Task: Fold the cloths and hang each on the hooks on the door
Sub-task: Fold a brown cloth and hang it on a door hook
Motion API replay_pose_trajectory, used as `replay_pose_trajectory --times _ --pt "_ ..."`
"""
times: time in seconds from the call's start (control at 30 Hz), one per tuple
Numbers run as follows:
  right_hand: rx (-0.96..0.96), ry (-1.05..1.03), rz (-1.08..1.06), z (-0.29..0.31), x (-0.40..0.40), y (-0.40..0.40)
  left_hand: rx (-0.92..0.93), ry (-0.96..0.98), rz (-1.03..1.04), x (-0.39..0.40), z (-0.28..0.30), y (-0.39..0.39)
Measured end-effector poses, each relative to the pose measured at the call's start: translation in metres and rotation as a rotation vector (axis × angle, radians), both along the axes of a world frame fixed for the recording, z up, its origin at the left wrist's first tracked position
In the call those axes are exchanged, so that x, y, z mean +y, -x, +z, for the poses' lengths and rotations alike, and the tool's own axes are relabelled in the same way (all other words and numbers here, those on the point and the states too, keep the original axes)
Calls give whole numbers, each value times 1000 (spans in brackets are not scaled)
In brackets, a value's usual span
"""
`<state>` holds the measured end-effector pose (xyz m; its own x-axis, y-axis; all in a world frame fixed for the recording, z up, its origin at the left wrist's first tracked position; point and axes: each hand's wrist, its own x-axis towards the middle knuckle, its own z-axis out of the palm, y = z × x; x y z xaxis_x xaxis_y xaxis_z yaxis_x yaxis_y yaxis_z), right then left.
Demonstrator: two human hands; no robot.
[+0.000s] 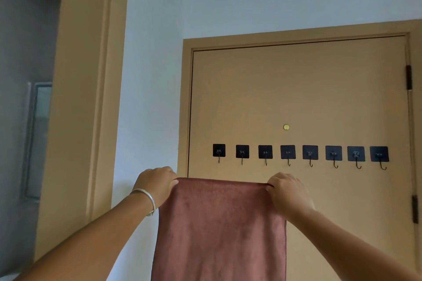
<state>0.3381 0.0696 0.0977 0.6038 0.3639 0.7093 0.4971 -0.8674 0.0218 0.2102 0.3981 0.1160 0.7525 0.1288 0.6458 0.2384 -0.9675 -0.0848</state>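
Note:
A dusty-pink cloth point(219, 230) hangs straight down in front of me, stretched flat along its top edge. My left hand point(157, 183) pinches its top left corner and my right hand point(288, 190) pinches its top right corner. Above the cloth, a row of several black square adhesive hooks point(299, 153) runs across the tan door point(296, 89). All the hooks are bare. The cloth's top edge sits a little below the hooks, under the left half of the row.
A brass peephole point(286, 127) sits above the hooks. Dark hinges point(408, 77) are on the door's right edge. A white wall point(150, 98) and a tan door frame point(86, 98) stand to the left, with a grey room beyond.

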Motion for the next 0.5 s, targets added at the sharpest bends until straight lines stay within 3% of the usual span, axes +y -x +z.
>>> replay_pose_trajectory --times 0.27,0.5 --pt "18 -40 -66 22 74 -108 -94 17 -4 67 13 -126" --pt "-13 -2 26 20 114 -170 -103 -65 -15 104 12 -201"
